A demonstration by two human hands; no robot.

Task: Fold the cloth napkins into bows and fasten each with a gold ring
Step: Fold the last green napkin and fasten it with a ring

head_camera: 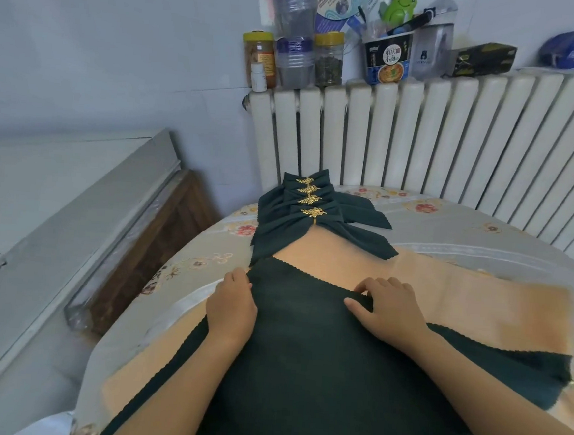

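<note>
A floral-clothed tabletop [504, 231] stands against a white radiator [422, 135], with a tan mat [461, 299] laid on it. On the radiator's top sit jars [328, 60] of dried bits and a noodle cup [388, 58] holding pens. A dark green napkin [302, 349] lies flat nearby; the left hand [232, 304] and right hand [386, 309] pinch its far corners with curled fingers. Finished bows [309, 215] with gold rings [313, 212] lie beyond.
</note>
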